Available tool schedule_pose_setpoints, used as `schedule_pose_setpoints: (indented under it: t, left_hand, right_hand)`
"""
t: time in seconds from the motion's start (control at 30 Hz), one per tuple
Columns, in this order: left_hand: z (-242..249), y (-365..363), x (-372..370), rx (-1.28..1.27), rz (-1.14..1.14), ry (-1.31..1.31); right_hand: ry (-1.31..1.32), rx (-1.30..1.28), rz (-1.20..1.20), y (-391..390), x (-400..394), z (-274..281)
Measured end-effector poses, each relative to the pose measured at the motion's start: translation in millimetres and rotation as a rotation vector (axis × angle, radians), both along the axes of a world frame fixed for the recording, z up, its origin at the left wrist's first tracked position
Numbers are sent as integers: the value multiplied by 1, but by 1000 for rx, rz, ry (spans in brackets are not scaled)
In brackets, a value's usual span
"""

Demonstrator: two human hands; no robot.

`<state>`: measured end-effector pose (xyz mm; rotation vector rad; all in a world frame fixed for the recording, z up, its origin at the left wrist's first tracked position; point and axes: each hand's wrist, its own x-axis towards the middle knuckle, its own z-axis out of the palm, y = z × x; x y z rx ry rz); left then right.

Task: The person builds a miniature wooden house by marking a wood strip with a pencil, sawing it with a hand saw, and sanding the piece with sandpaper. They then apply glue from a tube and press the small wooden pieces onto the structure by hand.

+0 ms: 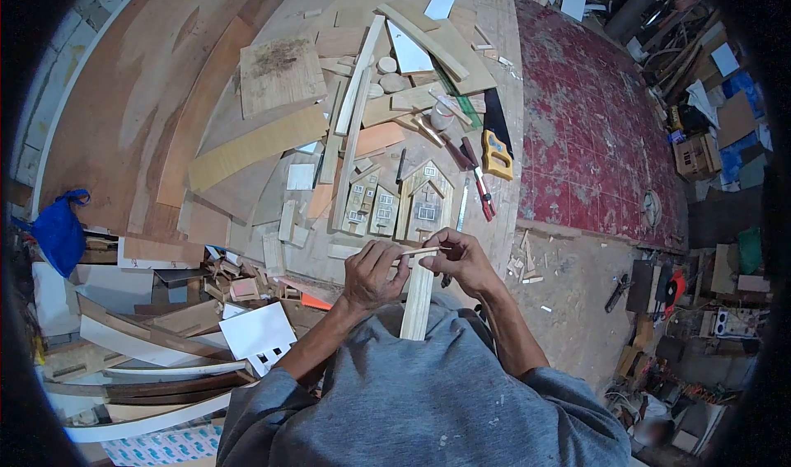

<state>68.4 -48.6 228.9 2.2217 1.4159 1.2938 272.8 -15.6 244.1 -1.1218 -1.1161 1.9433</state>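
A thin wooden strip (418, 251) lies crosswise between my two hands, above the top end of a pale narrow wooden board (418, 302). My left hand (375, 273) is closed on the strip's left end, fingers curled. Thumb and fingers of my right hand (460, 261) pinch at its right end, right at the board's top. The board reaches down against my grey shirt. Just beyond my hands, small wooden house shapes with window details lie on the workbench: a larger gabled house (426, 207) and narrower houses (362, 203) to its left.
Ahead on the bench are a yellow-handled saw (497, 155), red-handled pliers (483, 195), a white cup (442, 117) and a square wooden block (282, 73). Wood offcuts (227, 281) pile up at left below the bench. Red flooring (593, 121) lies to the right.
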Motion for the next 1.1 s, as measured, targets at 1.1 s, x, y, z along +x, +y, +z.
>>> schedule_pose_setpoints:
  t: [1.1]
  left_hand:
    - [0,-3,-3,49,21,3]
  right_hand:
    - [45,2,32,-2,0,-6]
